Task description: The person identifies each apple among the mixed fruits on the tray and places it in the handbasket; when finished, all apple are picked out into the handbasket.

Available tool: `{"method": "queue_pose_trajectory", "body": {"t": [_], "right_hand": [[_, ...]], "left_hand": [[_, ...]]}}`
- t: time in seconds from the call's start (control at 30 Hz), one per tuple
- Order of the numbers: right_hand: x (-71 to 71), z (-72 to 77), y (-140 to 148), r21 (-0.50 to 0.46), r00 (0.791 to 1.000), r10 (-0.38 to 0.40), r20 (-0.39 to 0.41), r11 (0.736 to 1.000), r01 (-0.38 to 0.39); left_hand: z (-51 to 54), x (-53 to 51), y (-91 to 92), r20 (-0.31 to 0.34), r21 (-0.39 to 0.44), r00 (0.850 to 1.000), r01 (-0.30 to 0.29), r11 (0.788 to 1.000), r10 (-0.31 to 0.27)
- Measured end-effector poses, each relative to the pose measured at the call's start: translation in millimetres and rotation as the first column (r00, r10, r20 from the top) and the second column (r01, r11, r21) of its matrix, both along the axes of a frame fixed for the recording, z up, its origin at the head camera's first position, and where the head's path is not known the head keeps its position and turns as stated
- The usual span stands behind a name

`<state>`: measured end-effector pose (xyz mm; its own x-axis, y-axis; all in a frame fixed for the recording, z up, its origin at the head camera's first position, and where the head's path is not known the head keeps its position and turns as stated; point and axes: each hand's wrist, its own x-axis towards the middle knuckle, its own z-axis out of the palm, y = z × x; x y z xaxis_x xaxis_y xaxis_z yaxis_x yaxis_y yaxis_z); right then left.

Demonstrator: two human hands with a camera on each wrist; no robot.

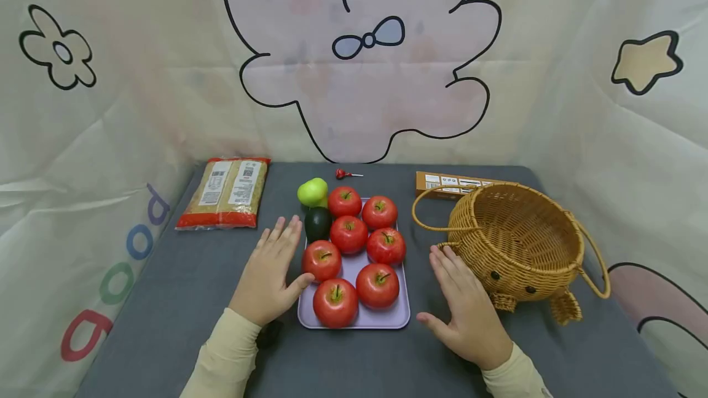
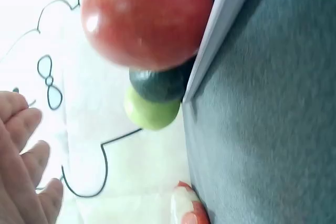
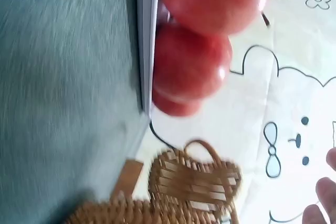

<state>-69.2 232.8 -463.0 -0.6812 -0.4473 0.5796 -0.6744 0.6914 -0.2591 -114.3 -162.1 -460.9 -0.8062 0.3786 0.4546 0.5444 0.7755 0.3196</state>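
Note:
My left hand (image 1: 271,280) is held flat with its fingers spread at the left edge of a lilac tray (image 1: 367,319); its thumb reaches near a red apple (image 1: 335,303). Several more red apples (image 1: 378,286) fill the tray. A dark avocado (image 1: 318,223) and a lime-green fruit (image 1: 313,192) sit at its back left corner. To the tray's right, my right hand (image 1: 470,309) has straight fingers and holds nothing. Its fingertips are close to a wicker basket (image 1: 498,275) with an animal face. In the left wrist view, the left fingers (image 2: 50,195) are apart from the apples.
A bag of grain (image 1: 227,192) with red ends lies at the back left. Behind the tray is a small red item with a thin metal shaft (image 1: 343,174). A long orange-brown box (image 1: 434,183) lies behind the basket. Printed cloth surrounds the grey table (image 1: 182,287).

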Motion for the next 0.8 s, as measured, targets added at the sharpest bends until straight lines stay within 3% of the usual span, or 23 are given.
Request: {"method": "queue_pose_trajectory", "body": {"t": [0.2,0.4,0.63,0.8], "right_hand": [[4.9,19.0,18,-0.003,0.996,-0.025,-0.09,1.0,0.025],[-2.4,41.1,19,-0.025,0.978,0.013,-0.206,1.0,-0.018],[-13.6,60.1,-2,-0.009,0.966,0.098,-0.24,0.995,-0.104],[-23.1,64.1,-22,0.03,0.966,0.139,-0.219,0.99,-0.136]], "left_hand": [[0.2,-5.9,-18.1,0.124,0.025,0.991,-0.048,0.999,0.045],[-0.8,-8.1,-23.1,0.257,-0.006,0.963,-0.079,0.997,0.078],[-2.2,-5.3,-25.8,0.416,-0.009,0.908,-0.044,0.999,0.044],[-6.6,-6.9,-27.1,0.502,-0.061,0.862,-0.044,0.997,0.069]]}}
